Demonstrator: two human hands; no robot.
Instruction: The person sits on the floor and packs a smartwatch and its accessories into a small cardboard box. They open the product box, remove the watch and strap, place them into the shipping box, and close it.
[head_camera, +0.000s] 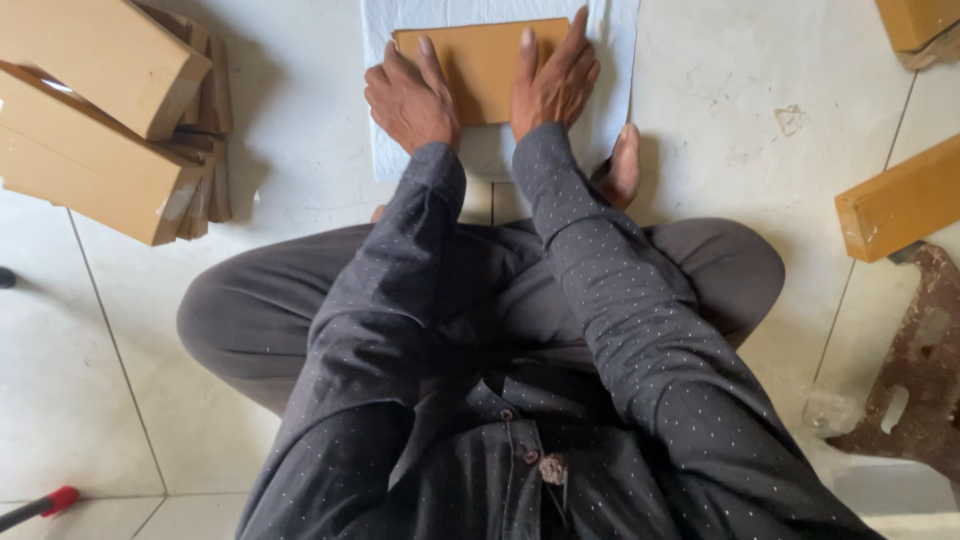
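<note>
Brown cardboard, flat and rectangular, is pressed down on a white sheet (610, 60) spread over the tiled floor (720, 130). This cardboard piece (480, 60) is lain upon by both the left hand (410, 100) and right hand (555, 85), fingers flattened, nothing gripped. It is judged light, stiff, creasable; its edges suit holding. Stacked boxes (90, 110) lie well left of the fingers.
</note>
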